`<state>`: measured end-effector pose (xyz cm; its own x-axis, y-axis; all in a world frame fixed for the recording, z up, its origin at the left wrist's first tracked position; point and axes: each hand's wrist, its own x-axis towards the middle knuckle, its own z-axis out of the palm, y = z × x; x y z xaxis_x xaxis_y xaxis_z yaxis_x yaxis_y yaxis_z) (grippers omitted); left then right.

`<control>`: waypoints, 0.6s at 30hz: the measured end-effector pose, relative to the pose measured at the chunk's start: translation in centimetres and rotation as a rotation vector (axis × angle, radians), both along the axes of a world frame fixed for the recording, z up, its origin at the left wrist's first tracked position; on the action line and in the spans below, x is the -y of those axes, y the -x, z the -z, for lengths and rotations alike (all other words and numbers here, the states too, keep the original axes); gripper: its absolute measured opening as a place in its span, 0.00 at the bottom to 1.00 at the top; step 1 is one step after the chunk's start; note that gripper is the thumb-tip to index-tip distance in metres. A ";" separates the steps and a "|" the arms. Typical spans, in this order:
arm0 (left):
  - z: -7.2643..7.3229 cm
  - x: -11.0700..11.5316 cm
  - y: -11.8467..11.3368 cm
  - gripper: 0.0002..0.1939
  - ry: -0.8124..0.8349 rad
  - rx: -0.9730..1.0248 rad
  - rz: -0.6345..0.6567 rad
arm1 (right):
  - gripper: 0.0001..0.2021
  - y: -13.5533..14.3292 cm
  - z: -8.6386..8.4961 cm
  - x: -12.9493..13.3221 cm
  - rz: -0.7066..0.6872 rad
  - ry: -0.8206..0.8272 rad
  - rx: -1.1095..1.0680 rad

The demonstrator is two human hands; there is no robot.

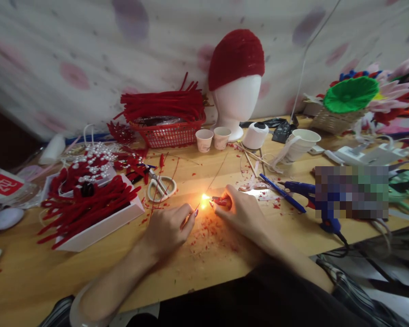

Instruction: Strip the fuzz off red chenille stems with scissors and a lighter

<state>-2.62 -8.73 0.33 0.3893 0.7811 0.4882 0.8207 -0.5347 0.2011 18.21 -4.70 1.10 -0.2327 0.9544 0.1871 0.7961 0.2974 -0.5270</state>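
My right hand (pixel 240 209) grips a red lighter (pixel 221 201) lying sideways, and a bright flame (pixel 205 200) burns at its end. Just left of the flame, my left hand (pixel 172 225) is closed in a pinch, with a thin, dark reddish tip (pixel 197 207) showing at the fingertips; the glare hides what it belongs to. Small red scraps (pixel 207 234) are scattered on the wooden table (pixel 177 277) below both hands. White-handled scissors (pixel 161 186) lie beyond my left hand.
A white box (pixel 104 227) of red fuzzy stems stands at left. Behind are a red basket (pixel 170 135), paper cups (pixel 204 140), a thread spool (pixel 255 135) and a white mannequin head (pixel 236 97) in a red cap. A blue pen (pixel 282 193) and a blue glue gun (pixel 329 209) lie right.
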 end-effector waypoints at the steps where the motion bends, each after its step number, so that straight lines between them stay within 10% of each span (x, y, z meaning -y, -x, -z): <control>1: 0.0 0.0 0.0 0.12 0.004 0.002 0.003 | 0.11 0.0 -0.1 0.0 0.013 -0.001 0.003; 12: 0.0 0.0 0.0 0.13 -0.004 0.018 0.003 | 0.13 -1.0 0.4 -0.6 0.167 -0.077 -0.109; 18: -0.4 -0.2 -0.2 0.10 0.256 0.338 -0.172 | 0.11 -2.1 0.1 -0.6 0.240 -0.165 -0.290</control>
<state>-2.47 -8.53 0.78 0.0954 0.9327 0.3478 0.7590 -0.2942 0.5808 20.33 -4.12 1.01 0.0776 0.9267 0.3677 0.6784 0.2212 -0.7006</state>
